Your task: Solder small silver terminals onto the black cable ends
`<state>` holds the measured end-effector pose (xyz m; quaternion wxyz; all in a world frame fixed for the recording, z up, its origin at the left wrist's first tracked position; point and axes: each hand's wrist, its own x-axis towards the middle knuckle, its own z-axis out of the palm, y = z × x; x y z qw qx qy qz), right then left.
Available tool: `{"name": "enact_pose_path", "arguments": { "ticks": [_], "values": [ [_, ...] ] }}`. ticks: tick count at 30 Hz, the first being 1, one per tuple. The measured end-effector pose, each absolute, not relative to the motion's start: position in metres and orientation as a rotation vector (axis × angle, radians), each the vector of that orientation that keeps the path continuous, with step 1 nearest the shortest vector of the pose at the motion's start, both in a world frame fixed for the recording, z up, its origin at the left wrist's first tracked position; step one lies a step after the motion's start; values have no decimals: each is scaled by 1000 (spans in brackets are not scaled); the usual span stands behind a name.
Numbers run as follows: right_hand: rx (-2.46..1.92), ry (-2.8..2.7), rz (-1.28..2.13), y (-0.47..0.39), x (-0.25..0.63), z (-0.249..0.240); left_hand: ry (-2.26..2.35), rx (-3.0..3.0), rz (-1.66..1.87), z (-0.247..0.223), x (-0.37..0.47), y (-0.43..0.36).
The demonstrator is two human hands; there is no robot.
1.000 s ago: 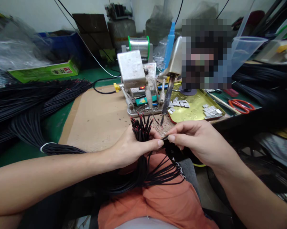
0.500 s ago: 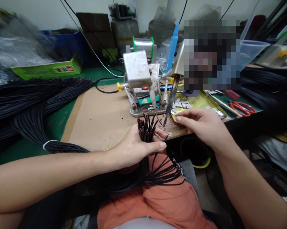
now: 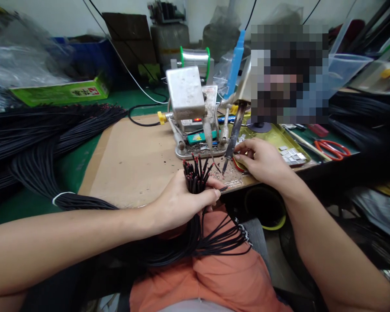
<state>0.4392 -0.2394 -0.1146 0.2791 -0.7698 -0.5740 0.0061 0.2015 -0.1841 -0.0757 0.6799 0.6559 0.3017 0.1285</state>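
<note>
My left hand [image 3: 198, 197] is wrapped round a bundle of black cables [image 3: 195, 180] with reddish cut ends pointing up. One single cable end [image 3: 224, 188] juts out to the right past the thumb and fingertips. The cables' lower lengths hang over my lap, some tipped with small metal parts [image 3: 243, 232]. My right hand [image 3: 262, 160] is at the near left corner of a yellow tray [image 3: 298, 143], its thumb and fingers drawn together; anything between them is too small to make out. Just left of those fingertips, a soldering iron [image 3: 232, 138] points down from its stand.
A metal soldering fixture [image 3: 186, 93] and a solder wire spool [image 3: 195, 58] stand behind the cardboard mat [image 3: 133, 164]. Small metal pieces [image 3: 290, 154] lie in the tray. Red-handled scissors [image 3: 333, 149] lie right. More cables [image 3: 52, 130] cover the left. A person sits opposite, blurred out.
My right hand has moved slightly left and up along the tray corner, its fingers curling more. The single cable in my left hand has tilted from upright to nearly level.
</note>
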Motion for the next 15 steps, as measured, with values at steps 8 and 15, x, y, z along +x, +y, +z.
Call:
{"name": "enact_pose_path", "arguments": {
  "ticks": [8, 15],
  "values": [
    [-1832, -1301, -211, -244, 429, -116, 675, 1460, 302, -75, 202, -184],
    [-1416, -887, 393, -273, 405, -104, 652, 1424, 303, -83, 201, -176]
  ]
}}
